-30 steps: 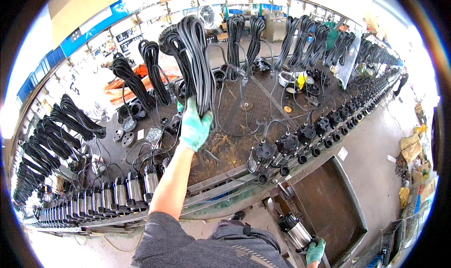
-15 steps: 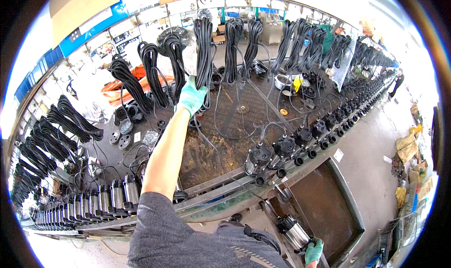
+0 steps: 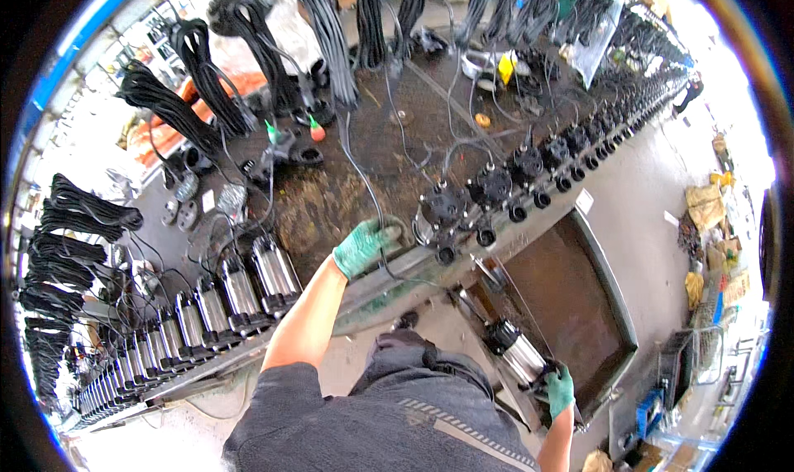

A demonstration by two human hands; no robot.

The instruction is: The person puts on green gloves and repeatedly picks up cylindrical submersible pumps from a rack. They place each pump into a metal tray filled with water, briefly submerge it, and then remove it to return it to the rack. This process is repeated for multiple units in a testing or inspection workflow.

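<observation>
My left hand [image 3: 362, 249], in a green glove, is at the front edge of the workbench, closed around a black cable [image 3: 364, 174]. That cable drops from a hanging coiled bundle [image 3: 327, 42] and continues beyond my hand to a silver cylindrical motor with a black end [image 3: 519, 353]. The motor lies tilted on a stand at the lower right. My right hand [image 3: 559, 389], also green-gloved, grips its near black end; some of its fingers are hidden.
A row of silver motors [image 3: 276, 267] lines the bench's left edge, and black pump housings [image 3: 443, 204] line the right. A brown metal tray [image 3: 571, 298] sits beside the stand. Coiled cables [image 3: 165, 108] hang above the workbench [image 3: 322, 207].
My left hand has left the hanging bundle and come down toward me to the cable at the bench edge. My right hand stays on the motor. The whole view has shifted.
</observation>
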